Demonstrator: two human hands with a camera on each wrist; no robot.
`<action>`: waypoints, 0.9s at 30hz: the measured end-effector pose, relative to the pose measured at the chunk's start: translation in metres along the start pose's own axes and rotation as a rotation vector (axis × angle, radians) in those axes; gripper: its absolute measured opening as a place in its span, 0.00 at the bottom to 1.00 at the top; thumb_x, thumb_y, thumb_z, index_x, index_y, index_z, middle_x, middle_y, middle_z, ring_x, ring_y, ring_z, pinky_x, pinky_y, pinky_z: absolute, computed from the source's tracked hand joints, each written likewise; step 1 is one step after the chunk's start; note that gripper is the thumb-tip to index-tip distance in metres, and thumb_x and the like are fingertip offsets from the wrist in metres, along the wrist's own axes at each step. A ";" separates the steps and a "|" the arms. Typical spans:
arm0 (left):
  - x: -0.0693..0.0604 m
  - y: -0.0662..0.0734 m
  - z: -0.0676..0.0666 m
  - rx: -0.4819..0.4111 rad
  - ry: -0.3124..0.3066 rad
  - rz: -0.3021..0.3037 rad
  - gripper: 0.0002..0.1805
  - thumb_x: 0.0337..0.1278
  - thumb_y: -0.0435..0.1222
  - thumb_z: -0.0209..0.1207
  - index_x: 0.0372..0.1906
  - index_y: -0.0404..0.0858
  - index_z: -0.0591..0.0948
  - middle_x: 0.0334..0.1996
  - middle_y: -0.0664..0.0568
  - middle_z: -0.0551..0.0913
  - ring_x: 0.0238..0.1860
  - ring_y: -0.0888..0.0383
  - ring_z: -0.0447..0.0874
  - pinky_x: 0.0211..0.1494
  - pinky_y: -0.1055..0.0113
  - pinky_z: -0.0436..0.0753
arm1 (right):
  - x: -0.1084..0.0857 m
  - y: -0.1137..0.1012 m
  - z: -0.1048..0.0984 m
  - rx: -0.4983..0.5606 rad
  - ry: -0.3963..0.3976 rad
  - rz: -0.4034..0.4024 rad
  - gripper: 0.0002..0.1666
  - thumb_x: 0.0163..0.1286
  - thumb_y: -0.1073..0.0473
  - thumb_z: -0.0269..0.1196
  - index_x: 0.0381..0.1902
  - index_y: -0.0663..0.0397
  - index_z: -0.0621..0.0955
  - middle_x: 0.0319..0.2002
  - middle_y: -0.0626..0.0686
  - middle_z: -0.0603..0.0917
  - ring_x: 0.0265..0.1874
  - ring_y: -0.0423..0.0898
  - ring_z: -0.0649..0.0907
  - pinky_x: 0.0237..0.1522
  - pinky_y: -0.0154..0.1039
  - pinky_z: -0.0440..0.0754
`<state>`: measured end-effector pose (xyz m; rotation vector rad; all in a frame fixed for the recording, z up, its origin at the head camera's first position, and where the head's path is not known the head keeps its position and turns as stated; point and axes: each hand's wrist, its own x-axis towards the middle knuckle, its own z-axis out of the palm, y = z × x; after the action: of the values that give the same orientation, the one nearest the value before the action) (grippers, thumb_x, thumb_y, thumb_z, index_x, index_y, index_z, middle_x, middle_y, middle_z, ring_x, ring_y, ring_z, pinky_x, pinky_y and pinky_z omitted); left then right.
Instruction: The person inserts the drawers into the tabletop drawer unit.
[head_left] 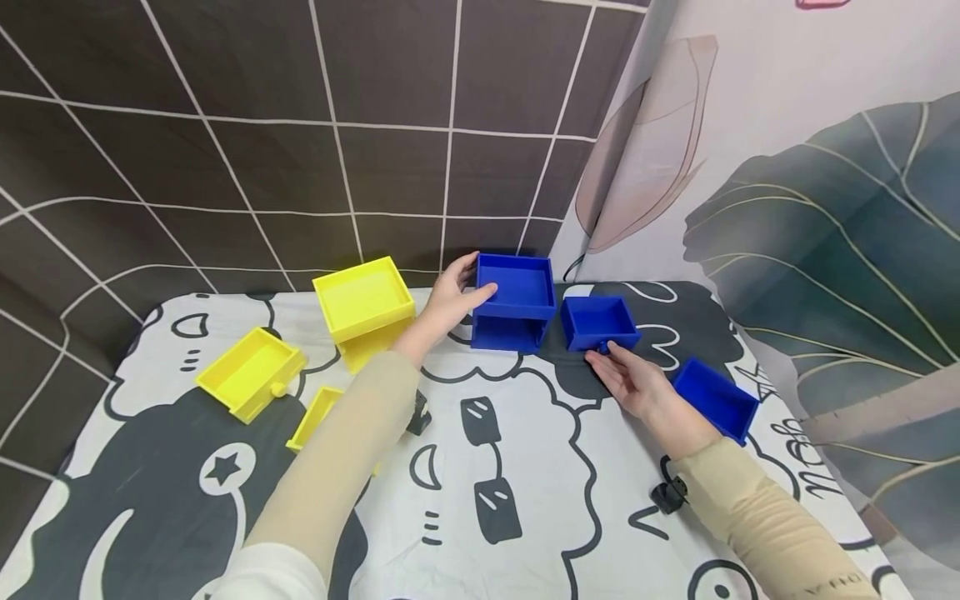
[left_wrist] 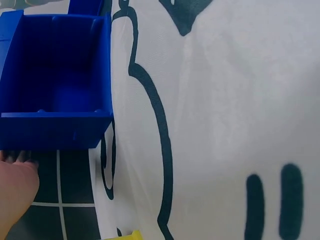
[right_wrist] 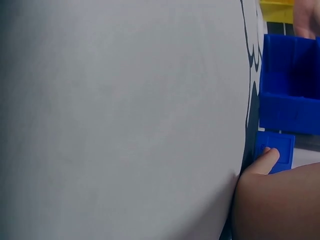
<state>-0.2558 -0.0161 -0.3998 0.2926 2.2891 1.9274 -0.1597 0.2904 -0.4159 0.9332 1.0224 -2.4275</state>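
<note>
A blue cabinet [head_left: 514, 310] with a shallow tray top and a hollow front stands at the back of the table. My left hand [head_left: 448, 302] holds its left side, thumb over the rim and fingers toward the back corner. To its right sits a small blue drawer [head_left: 598, 321] with a round knob, separate from the cabinet. My right hand [head_left: 633, 379] pinches the drawer's knob, thumb and fingertips at its front. In the left wrist view the cabinet's opening [left_wrist: 65, 75] is hollow. The right wrist view shows the thumb [right_wrist: 267, 159] against the drawer front.
A second blue drawer [head_left: 716, 400] lies at the right, beside the right forearm. Left stand a yellow cabinet [head_left: 363, 296] and a yellow drawer [head_left: 251, 371]; another yellow drawer [head_left: 317, 415] is partly hidden by the left sleeve. A dark tiled-pattern backdrop [head_left: 262, 167] rises behind the patterned cloth.
</note>
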 end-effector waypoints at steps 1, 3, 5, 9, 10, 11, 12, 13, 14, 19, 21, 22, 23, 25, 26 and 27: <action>-0.001 0.000 0.000 0.006 0.008 -0.003 0.40 0.72 0.35 0.65 0.83 0.36 0.62 0.81 0.40 0.65 0.82 0.44 0.64 0.87 0.55 0.64 | 0.000 0.000 0.000 -0.006 0.002 -0.001 0.20 0.83 0.60 0.57 0.31 0.59 0.89 0.32 0.59 0.93 0.34 0.47 0.95 0.53 0.34 0.91; -0.002 0.001 0.001 0.015 0.023 -0.009 0.41 0.72 0.35 0.66 0.83 0.37 0.62 0.82 0.41 0.65 0.82 0.44 0.64 0.87 0.54 0.65 | 0.000 0.000 0.001 -0.017 0.008 -0.004 0.20 0.83 0.60 0.58 0.31 0.58 0.89 0.31 0.58 0.93 0.34 0.46 0.95 0.52 0.33 0.91; -0.004 0.002 0.002 0.021 0.036 -0.013 0.41 0.72 0.36 0.66 0.83 0.37 0.61 0.82 0.42 0.65 0.82 0.44 0.64 0.87 0.54 0.65 | 0.000 0.000 0.000 -0.025 0.014 -0.005 0.20 0.82 0.60 0.58 0.30 0.58 0.89 0.31 0.57 0.93 0.33 0.46 0.95 0.51 0.32 0.92; -0.008 0.001 0.003 0.028 0.065 -0.023 0.41 0.71 0.38 0.66 0.83 0.39 0.61 0.82 0.43 0.65 0.82 0.45 0.64 0.87 0.54 0.66 | 0.000 0.001 0.000 -0.043 0.016 -0.004 0.21 0.83 0.59 0.58 0.30 0.58 0.89 0.30 0.56 0.93 0.32 0.44 0.94 0.48 0.30 0.92; -0.008 0.001 0.003 0.030 0.072 -0.025 0.41 0.72 0.38 0.66 0.83 0.39 0.61 0.82 0.42 0.65 0.82 0.45 0.64 0.87 0.54 0.66 | 0.000 0.001 0.000 -0.046 0.012 -0.003 0.21 0.83 0.59 0.58 0.30 0.58 0.89 0.30 0.56 0.93 0.32 0.44 0.94 0.47 0.30 0.92; -0.009 0.001 0.003 0.034 0.078 -0.027 0.41 0.72 0.39 0.66 0.83 0.39 0.61 0.82 0.42 0.65 0.82 0.45 0.64 0.87 0.54 0.66 | -0.001 0.002 0.000 -0.051 0.007 -0.003 0.21 0.83 0.59 0.58 0.30 0.57 0.89 0.30 0.56 0.93 0.32 0.43 0.94 0.46 0.29 0.92; -0.010 0.000 0.003 0.035 0.084 -0.032 0.41 0.72 0.39 0.67 0.83 0.40 0.62 0.82 0.42 0.65 0.82 0.44 0.64 0.87 0.54 0.66 | -0.001 0.002 0.000 -0.054 0.001 -0.002 0.21 0.83 0.59 0.58 0.30 0.57 0.89 0.30 0.55 0.93 0.32 0.43 0.94 0.45 0.29 0.92; -0.011 0.000 0.003 0.035 0.089 -0.035 0.41 0.72 0.39 0.67 0.83 0.40 0.62 0.82 0.42 0.65 0.82 0.44 0.64 0.87 0.54 0.66 | -0.002 0.003 0.000 -0.057 -0.005 0.000 0.22 0.83 0.58 0.57 0.30 0.57 0.89 0.30 0.55 0.93 0.32 0.42 0.94 0.45 0.28 0.91; -0.011 0.000 0.002 0.036 0.091 -0.040 0.41 0.72 0.39 0.67 0.83 0.40 0.62 0.82 0.42 0.65 0.83 0.44 0.64 0.87 0.54 0.66 | -0.003 0.004 0.000 -0.056 -0.009 0.003 0.22 0.83 0.58 0.57 0.30 0.57 0.89 0.30 0.55 0.93 0.31 0.42 0.94 0.44 0.27 0.91; -0.012 0.000 0.002 0.021 0.092 -0.045 0.42 0.72 0.39 0.67 0.84 0.41 0.61 0.82 0.42 0.64 0.83 0.45 0.62 0.87 0.55 0.65 | -0.010 0.007 0.000 -0.045 -0.023 0.022 0.22 0.84 0.57 0.57 0.30 0.57 0.88 0.30 0.54 0.93 0.31 0.41 0.93 0.43 0.26 0.91; -0.012 -0.001 0.003 0.013 0.090 -0.034 0.42 0.72 0.38 0.66 0.84 0.42 0.60 0.83 0.44 0.63 0.84 0.45 0.62 0.87 0.56 0.64 | -0.014 0.009 0.000 -0.041 -0.033 0.026 0.21 0.84 0.57 0.57 0.31 0.58 0.88 0.31 0.54 0.93 0.32 0.41 0.93 0.43 0.26 0.91; -0.012 -0.001 0.003 0.009 0.090 -0.029 0.42 0.72 0.38 0.66 0.84 0.42 0.60 0.83 0.44 0.63 0.84 0.45 0.61 0.87 0.56 0.64 | -0.016 0.010 0.000 -0.040 -0.039 0.027 0.21 0.84 0.58 0.57 0.31 0.58 0.88 0.31 0.54 0.93 0.32 0.41 0.93 0.44 0.26 0.91; -0.011 -0.001 0.003 0.006 0.090 -0.024 0.42 0.72 0.37 0.66 0.84 0.42 0.60 0.83 0.45 0.63 0.84 0.46 0.61 0.87 0.56 0.64 | -0.019 0.010 0.000 -0.036 -0.044 0.028 0.21 0.84 0.58 0.57 0.32 0.58 0.88 0.32 0.54 0.93 0.33 0.41 0.93 0.44 0.26 0.91; -0.011 0.000 0.004 -0.004 0.088 -0.015 0.41 0.72 0.36 0.66 0.84 0.42 0.60 0.84 0.45 0.62 0.84 0.46 0.61 0.88 0.57 0.63 | -0.024 0.012 -0.001 -0.028 -0.050 0.030 0.21 0.84 0.58 0.56 0.32 0.57 0.88 0.33 0.55 0.93 0.34 0.41 0.93 0.44 0.26 0.91; -0.011 0.001 0.004 -0.008 0.086 -0.011 0.41 0.72 0.36 0.66 0.84 0.42 0.61 0.83 0.45 0.63 0.84 0.46 0.62 0.88 0.57 0.63 | -0.026 0.013 -0.001 -0.022 -0.053 0.029 0.20 0.84 0.58 0.56 0.32 0.58 0.88 0.33 0.55 0.93 0.34 0.42 0.93 0.44 0.26 0.91; -0.011 0.001 0.005 -0.015 0.085 -0.008 0.41 0.72 0.35 0.65 0.84 0.41 0.61 0.83 0.45 0.63 0.83 0.46 0.62 0.88 0.57 0.63 | -0.029 0.013 -0.001 -0.018 -0.053 0.027 0.20 0.84 0.58 0.56 0.32 0.58 0.88 0.33 0.55 0.93 0.34 0.42 0.93 0.44 0.27 0.91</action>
<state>-0.2439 -0.0141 -0.3997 0.2033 2.3222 1.9892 -0.1312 0.2842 -0.4036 0.8660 1.0048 -2.4037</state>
